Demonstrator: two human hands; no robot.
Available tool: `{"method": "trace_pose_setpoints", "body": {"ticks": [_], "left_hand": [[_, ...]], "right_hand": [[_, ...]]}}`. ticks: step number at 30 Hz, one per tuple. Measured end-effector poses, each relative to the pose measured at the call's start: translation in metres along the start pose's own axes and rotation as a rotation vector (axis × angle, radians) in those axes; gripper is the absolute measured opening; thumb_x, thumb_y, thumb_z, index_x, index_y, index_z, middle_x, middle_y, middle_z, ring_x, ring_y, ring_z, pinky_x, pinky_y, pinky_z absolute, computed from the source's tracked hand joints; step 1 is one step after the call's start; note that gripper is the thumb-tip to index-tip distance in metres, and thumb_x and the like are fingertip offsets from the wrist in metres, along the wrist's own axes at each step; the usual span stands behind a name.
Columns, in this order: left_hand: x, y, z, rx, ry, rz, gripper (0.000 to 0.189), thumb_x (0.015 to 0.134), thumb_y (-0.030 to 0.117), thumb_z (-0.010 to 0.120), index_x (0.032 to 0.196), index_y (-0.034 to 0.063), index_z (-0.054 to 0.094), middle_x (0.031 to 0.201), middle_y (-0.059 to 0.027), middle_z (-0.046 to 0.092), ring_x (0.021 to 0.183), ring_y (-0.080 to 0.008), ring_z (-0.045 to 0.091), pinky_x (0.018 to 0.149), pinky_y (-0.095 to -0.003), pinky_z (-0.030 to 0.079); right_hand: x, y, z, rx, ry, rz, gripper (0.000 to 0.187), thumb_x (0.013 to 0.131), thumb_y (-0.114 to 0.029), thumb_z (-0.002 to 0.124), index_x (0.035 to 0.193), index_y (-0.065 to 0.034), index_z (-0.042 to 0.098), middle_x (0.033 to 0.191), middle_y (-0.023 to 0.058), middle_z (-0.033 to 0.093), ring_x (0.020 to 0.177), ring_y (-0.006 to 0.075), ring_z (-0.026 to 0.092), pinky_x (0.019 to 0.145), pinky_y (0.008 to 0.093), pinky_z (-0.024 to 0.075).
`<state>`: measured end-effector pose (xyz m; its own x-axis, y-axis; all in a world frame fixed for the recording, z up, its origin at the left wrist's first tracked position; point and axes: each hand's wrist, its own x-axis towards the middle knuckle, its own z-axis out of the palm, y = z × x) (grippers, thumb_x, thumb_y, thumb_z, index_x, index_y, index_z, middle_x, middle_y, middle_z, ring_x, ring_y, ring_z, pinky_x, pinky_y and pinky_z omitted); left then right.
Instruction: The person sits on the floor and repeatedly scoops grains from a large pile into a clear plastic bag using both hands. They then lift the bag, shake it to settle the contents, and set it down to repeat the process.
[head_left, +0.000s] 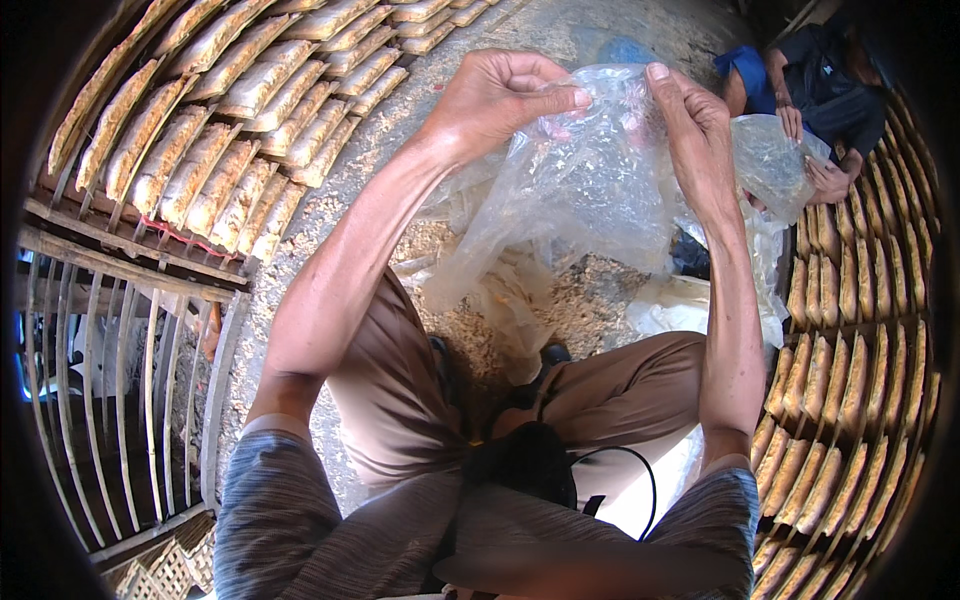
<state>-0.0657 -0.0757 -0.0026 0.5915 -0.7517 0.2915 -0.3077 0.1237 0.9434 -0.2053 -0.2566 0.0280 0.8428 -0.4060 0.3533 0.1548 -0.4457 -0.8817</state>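
A clear plastic sheet or bag (600, 187) hangs from both my hands, its lower part draped above the floor between my knees. My left hand (506, 97) pinches the top edge between thumb and fingers. At the upper right corner, my right hand (690, 112) grips the same plastic, thumb uppermost. Pale flecks cling to the film. Beneath it lies more crumpled plastic (517, 292) on a floor strewn with light crumbs (600, 300). Whitish plastic sheets (667, 304) lie by my right knee.
Bamboo racks hold rows of pale-brown slabs (262, 75) at the upper left and more slabs (825, 367) along the right. An open slatted rack (124, 405) stands at my left. Another person (832, 90) sits at the upper right, handling clear plastic (776, 161).
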Motion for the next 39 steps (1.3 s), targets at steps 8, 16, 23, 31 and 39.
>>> {"method": "trace_pose_setpoints", "body": {"ticks": [8, 16, 23, 31, 39], "left_hand": [[-0.005, -0.006, 0.001, 0.123, -0.232, -0.055, 0.025, 0.093, 0.018, 0.083, 0.113, 0.0040, 0.079, 0.099, -0.0089, 0.081, 0.089, -0.0130, 0.076, 0.078, -0.0281, 0.061], [-0.001, -0.010, -0.003, 0.070, -0.209, -0.136, 0.034, 0.100, 0.031, 0.075, 0.120, 0.0040, 0.076, 0.105, -0.0138, 0.080, 0.091, -0.0183, 0.078, 0.087, -0.0359, 0.061], [-0.005, -0.006, 0.015, 0.145, -0.096, -0.091, 0.035, 0.097, 0.031, 0.078, 0.120, 0.0042, 0.076, 0.104, -0.0135, 0.079, 0.083, -0.0165, 0.076, 0.082, -0.0364, 0.062], [-0.006, -0.011, -0.001, 0.157, -0.273, -0.035, 0.018, 0.101, 0.020, 0.072, 0.111, 0.0075, 0.079, 0.099, -0.0055, 0.079, 0.094, -0.0137, 0.072, 0.084, -0.0333, 0.059], [-0.001, -0.007, -0.012, 0.109, -0.177, -0.088, 0.036, 0.105, 0.042, 0.065, 0.098, 0.0093, 0.078, 0.088, -0.0024, 0.078, 0.081, -0.0113, 0.074, 0.072, -0.0291, 0.058]], "right_hand": [[0.005, 0.007, -0.010, -0.117, 0.047, -0.034, 0.029, 0.104, -0.032, 0.069, 0.093, -0.0070, 0.079, 0.066, -0.0025, 0.067, 0.057, 0.0021, 0.053, 0.051, 0.0221, 0.0393], [0.008, 0.020, -0.002, -0.003, 0.113, -0.140, 0.034, 0.106, -0.034, 0.066, 0.091, -0.0062, 0.079, 0.066, -0.0018, 0.069, 0.053, 0.0006, 0.049, 0.049, 0.0237, 0.0353], [0.013, 0.021, -0.014, 0.089, 0.121, -0.014, 0.034, 0.108, -0.033, 0.064, 0.098, -0.0048, 0.079, 0.079, 0.0016, 0.075, 0.066, 0.0044, 0.061, 0.061, 0.0237, 0.0475], [0.020, 0.032, -0.030, 0.175, 0.124, 0.071, 0.039, 0.103, -0.041, 0.068, 0.102, -0.0031, 0.078, 0.083, 0.0074, 0.077, 0.069, 0.0090, 0.066, 0.067, 0.0264, 0.0522], [0.015, 0.046, -0.029, -0.241, -0.379, 0.132, 0.066, 0.076, -0.042, 0.094, 0.122, 0.0020, 0.074, 0.102, 0.0149, 0.078, 0.094, 0.0234, 0.075, 0.094, 0.0348, 0.0561]]}}
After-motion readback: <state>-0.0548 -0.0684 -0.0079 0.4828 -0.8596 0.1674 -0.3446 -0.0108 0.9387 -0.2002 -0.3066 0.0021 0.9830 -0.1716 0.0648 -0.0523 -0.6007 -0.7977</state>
